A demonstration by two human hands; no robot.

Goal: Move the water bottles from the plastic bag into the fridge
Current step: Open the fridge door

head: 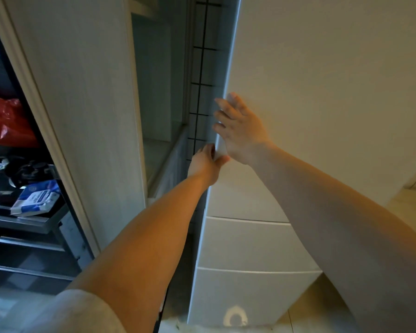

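Note:
A tall white fridge [322, 97] fills the right half of the view, its upper door shut, with two drawer fronts [245, 241] below. My left hand [205, 162] curls its fingers around the left edge of the upper door, thumb on the front. My right hand [240, 128] lies flat and spread on the door front just above, fingertips at the same edge. No water bottles and no bag of bottles are in view.
A pale cabinet panel [87, 104] stands left of the fridge, with a narrow gap and dark-grouted tiles [202, 68] behind. Far left, metal shelves hold a red plastic bag [5, 121] and a blue-white packet [36, 198]. Beige floor tiles [406, 207] lie at right.

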